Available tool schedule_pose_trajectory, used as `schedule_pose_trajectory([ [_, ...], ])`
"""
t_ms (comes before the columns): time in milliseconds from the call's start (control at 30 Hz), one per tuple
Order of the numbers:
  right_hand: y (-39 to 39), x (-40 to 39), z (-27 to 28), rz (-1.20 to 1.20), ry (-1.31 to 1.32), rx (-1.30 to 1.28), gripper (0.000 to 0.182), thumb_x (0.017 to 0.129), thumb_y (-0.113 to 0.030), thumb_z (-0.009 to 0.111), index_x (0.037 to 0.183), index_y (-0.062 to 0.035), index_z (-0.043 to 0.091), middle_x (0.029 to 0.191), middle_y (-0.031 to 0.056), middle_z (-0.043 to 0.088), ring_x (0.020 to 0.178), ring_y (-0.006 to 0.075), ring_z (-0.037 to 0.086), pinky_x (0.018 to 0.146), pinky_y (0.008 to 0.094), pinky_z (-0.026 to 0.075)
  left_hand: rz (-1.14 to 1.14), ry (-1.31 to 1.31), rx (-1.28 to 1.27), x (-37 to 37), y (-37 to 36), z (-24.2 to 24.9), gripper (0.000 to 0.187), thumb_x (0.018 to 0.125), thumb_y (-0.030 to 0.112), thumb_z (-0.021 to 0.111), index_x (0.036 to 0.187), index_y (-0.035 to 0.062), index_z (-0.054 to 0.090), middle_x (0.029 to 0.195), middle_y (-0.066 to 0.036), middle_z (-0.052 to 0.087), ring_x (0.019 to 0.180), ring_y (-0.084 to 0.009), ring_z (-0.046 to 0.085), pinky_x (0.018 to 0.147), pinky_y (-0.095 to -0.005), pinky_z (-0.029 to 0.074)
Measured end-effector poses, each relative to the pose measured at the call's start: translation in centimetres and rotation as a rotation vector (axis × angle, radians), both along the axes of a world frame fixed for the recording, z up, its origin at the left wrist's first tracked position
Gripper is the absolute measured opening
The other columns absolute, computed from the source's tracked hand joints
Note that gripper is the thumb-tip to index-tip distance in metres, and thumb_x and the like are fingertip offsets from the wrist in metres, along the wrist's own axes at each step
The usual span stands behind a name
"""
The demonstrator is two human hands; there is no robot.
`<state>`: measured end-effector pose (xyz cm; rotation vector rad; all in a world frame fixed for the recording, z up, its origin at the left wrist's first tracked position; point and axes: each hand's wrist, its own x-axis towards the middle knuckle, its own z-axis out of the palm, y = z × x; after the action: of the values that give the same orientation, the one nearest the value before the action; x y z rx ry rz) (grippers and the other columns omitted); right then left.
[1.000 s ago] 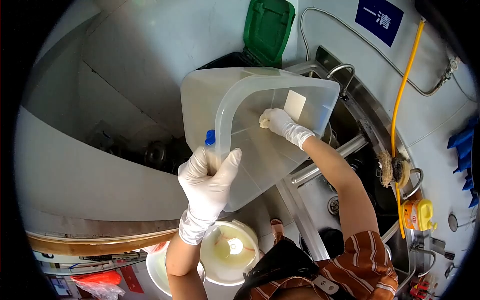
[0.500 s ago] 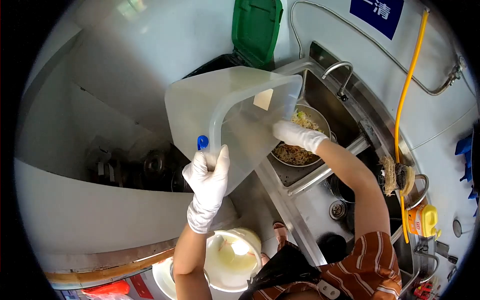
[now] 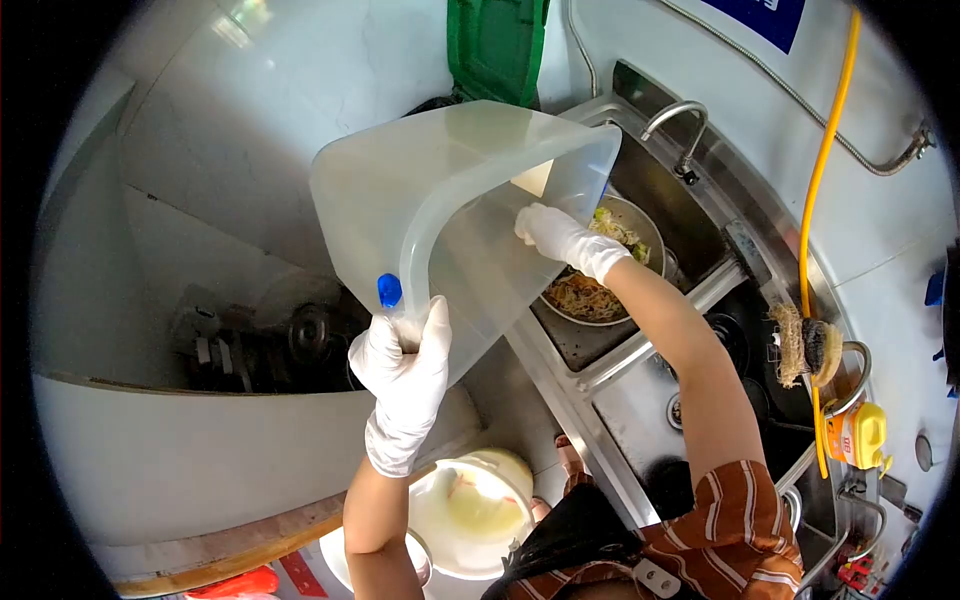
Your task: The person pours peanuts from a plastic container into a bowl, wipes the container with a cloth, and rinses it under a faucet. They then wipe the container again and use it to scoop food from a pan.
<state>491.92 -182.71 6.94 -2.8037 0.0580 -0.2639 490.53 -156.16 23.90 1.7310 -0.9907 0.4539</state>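
My left hand [image 3: 402,372], in a white glove, is closed around the rim of a large translucent plastic storage box [image 3: 440,150], just below its blue latch [image 3: 389,290]. The box is tipped on its side, its mouth facing the sink. My right hand [image 3: 560,238], gloved too, reaches into the mouth near the inner wall with its fingers curled. Whatever those fingers may hold is hidden. Behind my right wrist, a round pan [image 3: 655,235] with noodle-like scraps and pale green bits [image 3: 590,298] sits in the sink basin [image 3: 690,235].
A green bin lid [image 3: 497,50] stands raised behind the box. The sink has a curved tap [image 3: 675,125], and a yellow hose [image 3: 822,170] hangs to the right near a scrubber [image 3: 790,345] and a yellow bottle [image 3: 868,432]. A white bucket [image 3: 470,520] holding cloudy liquid stands below.
The box has shifted slightly left and up in view along with my left hand. My right hand has moved left and up along the inside of the box.
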Motion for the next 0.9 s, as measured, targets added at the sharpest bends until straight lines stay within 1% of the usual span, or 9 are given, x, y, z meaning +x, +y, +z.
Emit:
schedule_pose_trajectory([
  [300,-5.9,-12.2,-5.2,-0.294,0.314,-0.044,0.014,0.069,0.003,0.057,0.080,-0.0003,0.065,0.083,0.0154,0.064,0.082,0.0301,0.063,0.076,0.0361,0.051,0.116,0.309,-0.194,1.5,2.5,-1.3,0.030,0.082,0.004,0.067,0.061,0.0083,0.046,0.058,0.006,0.049,0.054,-0.0006,0.036,0.052,-0.0172,0.036],
  [433,-6.8,-16.7,-7.4,-0.672,-0.139,1.339,0.023,0.071,0.011,0.051,0.090,0.0050,0.063,0.087,0.0135,0.065,0.085,0.0224,0.063,0.073,0.0298,0.052,0.117,0.577,-0.373,1.4,6.8,-0.6,0.022,0.088,0.010,0.059,0.067,0.0094,0.052,0.060,0.006,0.051,0.054,-0.0008,0.040,0.050,-0.0176,0.034],
  [567,-6.1,-21.3,-10.6,-0.567,-0.405,1.931,0.029,0.075,0.003,0.049,0.103,0.0074,0.056,0.096,0.0145,0.063,0.084,0.0263,0.063,0.076,0.0323,0.052,0.177,0.702,-0.425,-2.1,11.4,0.9,0.026,0.086,0.008,0.060,0.063,0.0097,0.048,0.060,0.007,0.048,0.053,-0.0017,0.036,0.051,-0.0171,0.029],
  [700,-4.1,-24.9,-12.2,-0.530,-0.319,1.968,0.023,0.085,0.002,0.045,0.105,0.0050,0.055,0.091,0.0136,0.063,0.079,0.0210,0.062,0.067,0.0316,0.052,0.223,0.839,-0.501,-6.2,16.1,0.4,0.025,0.086,0.010,0.060,0.063,0.0098,0.049,0.059,0.008,0.047,0.053,-0.0015,0.035,0.051,-0.0171,0.029],
  [767,0.0,-26.5,-10.1,-0.465,-0.184,1.603,0.021,0.087,-0.003,0.047,0.106,0.0022,0.056,0.089,0.0097,0.062,0.075,0.0184,0.061,0.064,0.0298,0.051,0.189,0.895,-0.524,-8.8,19.4,0.0,0.024,0.086,0.010,0.060,0.064,0.0100,0.049,0.060,0.008,0.047,0.056,-0.0016,0.036,0.054,-0.0175,0.030],
  [800,5.1,-27.1,-3.9,-0.544,-0.289,2.006,0.021,0.089,-0.013,0.050,0.103,0.0002,0.058,0.086,0.0069,0.063,0.072,0.0173,0.061,0.063,0.0288,0.051,0.179,0.933,-0.512,-10.1,21.1,-0.2,0.023,0.086,0.010,0.060,0.065,0.0099,0.050,0.061,0.008,0.047,0.056,-0.0016,0.036,0.054,-0.0175,0.030],
  [833,6.7,-27.9,-3.8,-0.530,-0.268,2.000,0.021,0.089,-0.013,0.050,0.103,0.0002,0.058,0.086,0.0069,0.063,0.072,0.0173,0.061,0.063,0.0288,0.051,0.172,0.971,-0.502,-11.6,23.0,-0.5,0.022,0.086,0.010,0.059,0.065,0.0099,0.051,0.061,0.008,0.047,0.056,-0.0015,0.036,0.053,-0.0176,0.030],
  [867,8.4,-28.6,-3.9,-0.527,-0.258,1.749,0.022,0.089,-0.015,0.050,0.102,0.0001,0.059,0.086,0.0070,0.063,0.072,0.0174,0.061,0.063,0.0286,0.051,0.082,0.960,-0.426,-12.5,26.5,-2.3,0.014,0.088,0.017,0.058,0.090,0.0037,0.061,0.083,-0.001,0.062,0.072,-0.0090,0.055,0.068,-0.0230,0.045],
  [900,10.2,-29.3,-4.0,-0.511,-0.247,1.502,0.022,0.089,-0.016,0.051,0.101,-0.0001,0.060,0.087,0.0070,0.063,0.072,0.0175,0.061,0.063,0.0284,0.051,0.107,0.955,-0.444,-14.4,28.2,-1.8,0.014,0.088,0.017,0.058,0.090,0.0037,0.061,0.083,-0.001,0.062,0.072,-0.0090,0.055,0.068,-0.0230,0.045],
])
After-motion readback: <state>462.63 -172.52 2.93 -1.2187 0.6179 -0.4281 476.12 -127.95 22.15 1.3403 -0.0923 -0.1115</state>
